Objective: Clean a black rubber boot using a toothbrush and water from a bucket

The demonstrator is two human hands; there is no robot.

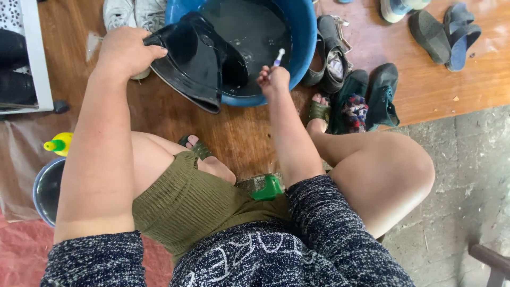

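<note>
A person sits low on a wooden floor (239,133) and looks down at their own two hands. The left hand (125,50) is curled tight around the heel end of a black shoe (194,58), with the thumb on top and the fingers wrapped under it. The shoe is tipped on its side, sole facing the person, and it leans over the near rim of a big blue tub (303,37). The tub has dark, soapy water in it and stands near the far edge of the wooden floor. The right hand (273,79) is closed in a fist around a small brush (279,56) with a white and purple handle that sticks up out of the fist. This hand is just above the near rim of the tub, right beside the open end of the shoe. Just right of the tub lie a pair of dark shoes (332,53) and a pair of green shoes (372,95). Blue and grey sandals (446,32) lie by the far right corner of the wood. By the left edge stand a metal bowl (48,188) and a yellow bottle with a green cap (59,143).
</note>
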